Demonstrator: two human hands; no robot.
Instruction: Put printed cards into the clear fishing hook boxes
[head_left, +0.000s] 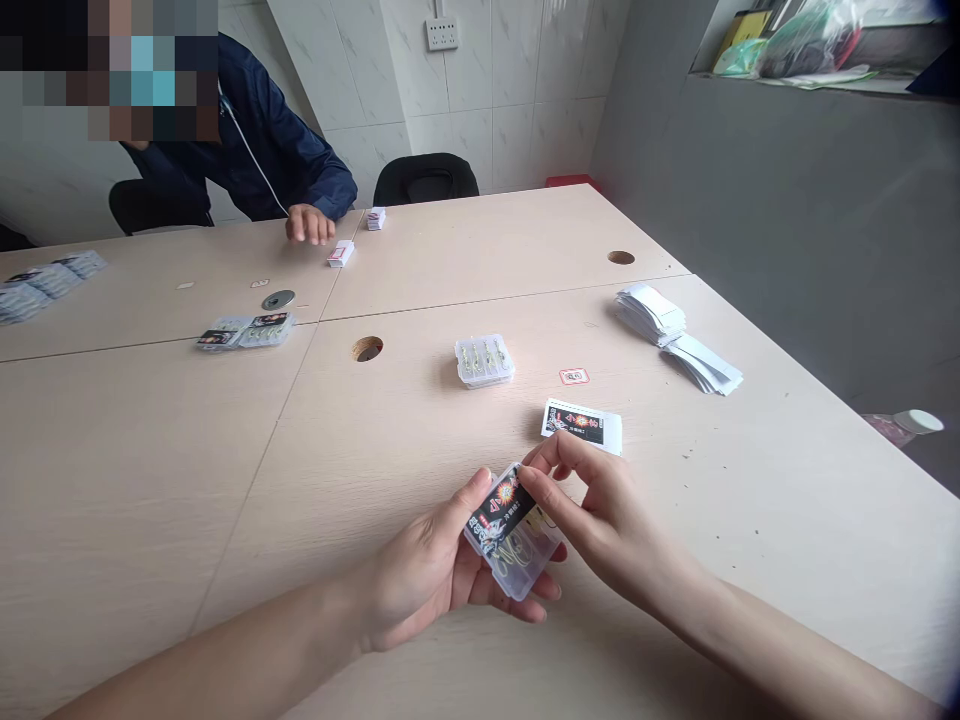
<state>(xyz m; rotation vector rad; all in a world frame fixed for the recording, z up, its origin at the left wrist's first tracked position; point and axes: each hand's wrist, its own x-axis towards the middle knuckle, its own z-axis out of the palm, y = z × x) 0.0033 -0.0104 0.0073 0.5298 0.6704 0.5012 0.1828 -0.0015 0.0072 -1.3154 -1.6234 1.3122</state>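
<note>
My left hand (431,560) is closed around a clear plastic box of fishing hooks (517,575), which it holds tilted above the table. A black label (501,510) with a red and orange burst lies across the upper part of the lid. At the label's upper right corner, my right hand (592,500) has its thumb and forefinger pinched on it. Just beyond that hand is a small stack of the same labels (574,425) on white backing. Farther off stands a similar clear box (484,360) with hooks inside and no black label showing.
White paper strips (651,315) lie at the right. A small red-framed sticker (574,376) and a cable hole (367,348) are in mid-table. Labelled boxes (247,330) lie at left. Opposite, a person in a dark blue jacket (277,140) rests a hand (310,224) near small cartons (340,253).
</note>
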